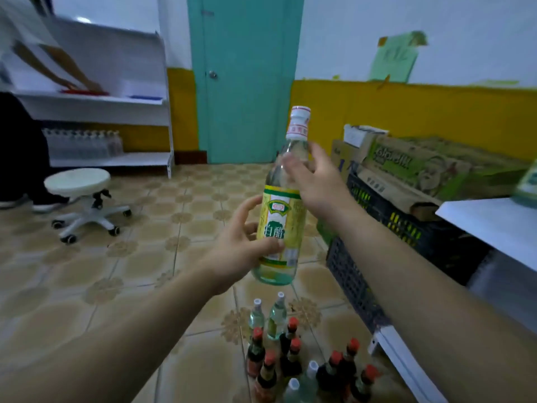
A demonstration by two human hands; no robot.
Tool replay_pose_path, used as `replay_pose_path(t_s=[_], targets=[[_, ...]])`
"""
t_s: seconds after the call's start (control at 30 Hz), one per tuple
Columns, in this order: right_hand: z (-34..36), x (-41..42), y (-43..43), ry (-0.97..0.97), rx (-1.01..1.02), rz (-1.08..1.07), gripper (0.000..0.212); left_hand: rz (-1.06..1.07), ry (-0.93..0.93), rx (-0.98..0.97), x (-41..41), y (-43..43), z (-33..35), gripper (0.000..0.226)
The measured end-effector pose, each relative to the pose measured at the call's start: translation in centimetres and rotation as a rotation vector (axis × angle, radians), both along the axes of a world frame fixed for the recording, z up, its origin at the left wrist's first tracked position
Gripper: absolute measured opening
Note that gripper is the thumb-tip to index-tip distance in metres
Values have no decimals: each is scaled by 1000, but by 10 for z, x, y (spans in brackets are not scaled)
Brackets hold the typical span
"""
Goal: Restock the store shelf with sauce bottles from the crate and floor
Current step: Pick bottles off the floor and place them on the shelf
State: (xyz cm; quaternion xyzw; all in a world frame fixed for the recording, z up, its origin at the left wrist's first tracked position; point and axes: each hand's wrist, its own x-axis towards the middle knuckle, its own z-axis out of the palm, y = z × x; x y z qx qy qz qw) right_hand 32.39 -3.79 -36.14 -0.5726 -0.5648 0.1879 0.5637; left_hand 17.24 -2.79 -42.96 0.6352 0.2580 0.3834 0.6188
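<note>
bottle point(278, 210) looks like full glass: probably heavy, rigid, breakable and slick on the bare parts, so the paper label low on the body plus the shoulder are the safe holds, not the cap. it's in mid-air, near upright, above the floor bottles point(279, 344) and left of the crate point(363, 228). left hand point(241, 242) grips the label, thumb across the front; right hand point(313, 181) curls round the shoulder under the neck, both forearms stretched forward.
</note>
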Motion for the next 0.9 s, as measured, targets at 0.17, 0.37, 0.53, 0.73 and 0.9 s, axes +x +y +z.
replay_pose_path(t_s=[0.17,0.37,0.53,0.73,0.9], targets=[[32,24,-59,29,-47,75,36,-22,-87,-9,22,-35,46,61],[53,44,-100,-15,20,3,12,-89,-57,20,44,-69,69,66],[64,58,-118,-35,35,-42,16,-131,-61,72,62,-77,81,67],[74,76,-137,-51,41,-139,20,-199,-81,101,88,-77,88,74],[79,101,-160,-81,28,-271,10,-300,-86,119,120,-81,93,70]])
